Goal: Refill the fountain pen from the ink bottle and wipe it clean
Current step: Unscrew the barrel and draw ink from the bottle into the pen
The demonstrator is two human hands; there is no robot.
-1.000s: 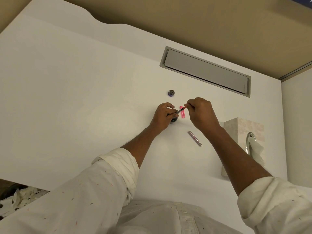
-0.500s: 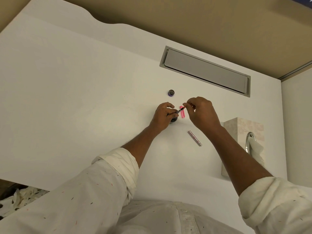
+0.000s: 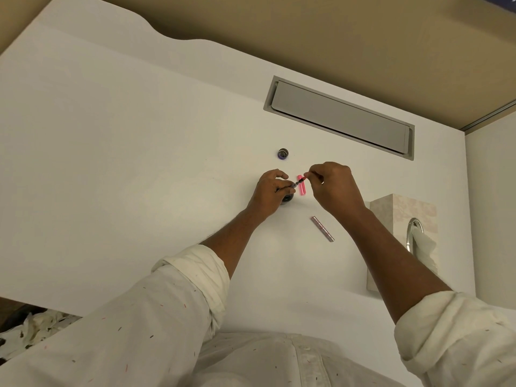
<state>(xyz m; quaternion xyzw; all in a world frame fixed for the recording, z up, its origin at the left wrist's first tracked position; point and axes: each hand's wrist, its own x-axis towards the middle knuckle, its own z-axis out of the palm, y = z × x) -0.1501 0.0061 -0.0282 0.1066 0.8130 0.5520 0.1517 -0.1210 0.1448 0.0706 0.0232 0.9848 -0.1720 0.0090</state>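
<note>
Filling stage, pen dismantled over the ink bottle (image 3: 288,199).
Left hand (image 3: 269,191) fingers pinch the pen section (image 3: 295,184); right hand (image 3: 333,188) fingers pinch its pink end (image 3: 303,179); wiping appears undone.

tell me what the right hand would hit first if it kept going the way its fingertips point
The right hand points leftward along the pen section, so it would probably meet the left hand first, which grips the pen's other end over the ink bottle. Depth is hard to judge.
</note>
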